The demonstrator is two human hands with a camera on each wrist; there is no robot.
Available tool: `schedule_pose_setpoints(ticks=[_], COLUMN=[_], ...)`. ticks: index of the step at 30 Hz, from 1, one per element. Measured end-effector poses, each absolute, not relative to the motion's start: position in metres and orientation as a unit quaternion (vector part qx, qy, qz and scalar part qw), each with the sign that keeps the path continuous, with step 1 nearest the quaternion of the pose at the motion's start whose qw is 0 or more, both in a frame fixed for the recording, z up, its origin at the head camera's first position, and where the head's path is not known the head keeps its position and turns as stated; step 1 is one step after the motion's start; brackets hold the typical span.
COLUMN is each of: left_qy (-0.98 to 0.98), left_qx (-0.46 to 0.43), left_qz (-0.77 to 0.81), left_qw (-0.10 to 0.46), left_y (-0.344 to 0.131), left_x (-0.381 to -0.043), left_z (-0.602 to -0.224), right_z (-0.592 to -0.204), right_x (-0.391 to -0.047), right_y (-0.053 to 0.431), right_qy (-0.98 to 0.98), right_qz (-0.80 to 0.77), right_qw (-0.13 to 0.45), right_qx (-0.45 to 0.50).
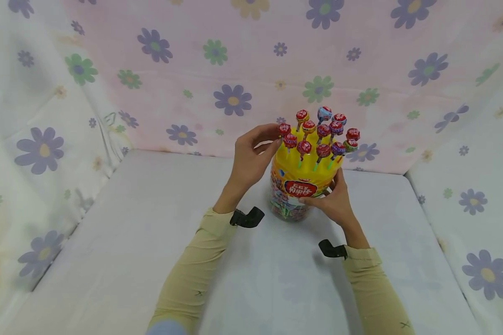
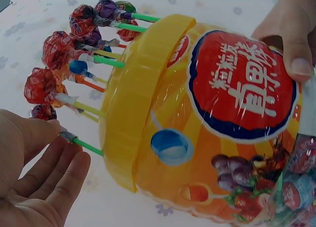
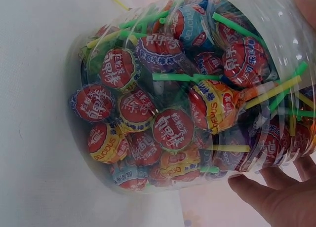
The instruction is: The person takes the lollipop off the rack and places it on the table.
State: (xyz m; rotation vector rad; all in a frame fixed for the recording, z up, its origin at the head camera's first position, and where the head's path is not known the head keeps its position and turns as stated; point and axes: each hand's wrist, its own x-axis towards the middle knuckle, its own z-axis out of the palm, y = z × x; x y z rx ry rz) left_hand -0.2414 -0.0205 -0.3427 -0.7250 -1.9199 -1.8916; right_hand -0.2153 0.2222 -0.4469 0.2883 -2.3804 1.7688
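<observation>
Presently, left grip (image 1: 252, 154) pinches one lollipop (image 1: 284, 130) between thumb and fingers, just below its wrapped head; its green stick appears to meet the yellow lid (image 2: 136, 103) near the rim. Clock positions are read in the head view, about the jar (image 1: 291, 197): left grip at 10, right grip (image 1: 337, 201) at 4, curled round the jar wall with its thumb over the front label (image 1: 300, 188).

Step in hand (judgement): one lollipop is handled at the lid while the right grip steadies the jar. Insertion or removal: cannot tell. Next move probably calls for a straight push or pull along the stick, jar held firm, neighbouring heads left unbumped.

Containers: a single jar, standing on the counter (image 1: 150, 223), lid on top. Roughly a dozen upright lollipops (image 1: 323, 150) stand sticks-down across the lid, from its 9 round to its 3. Clear lower wall shows loose lollipops (image 3: 173, 128) inside, packed at mixed angles; printed wrap hides the upper contents.

Farther out: floral cloth (image 1: 259, 60) at 12, behind the counter.
</observation>
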Motion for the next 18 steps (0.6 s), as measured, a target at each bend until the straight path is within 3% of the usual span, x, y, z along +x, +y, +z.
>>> schedule_pose_setpoints(ticks=[18], left_qy=[-0.677], left_qx=[-0.262], left_qz=[-0.652], left_qw=[0.22], left_y=[-0.011], left_x=[-0.2463], left_z=[-0.3431], right_z=[-0.4479], right_x=[-0.2159], right_y=[0.2225], right_qy=[-0.796], right_qz=[0.59], right_qw=[0.086], right_qx=[0.102])
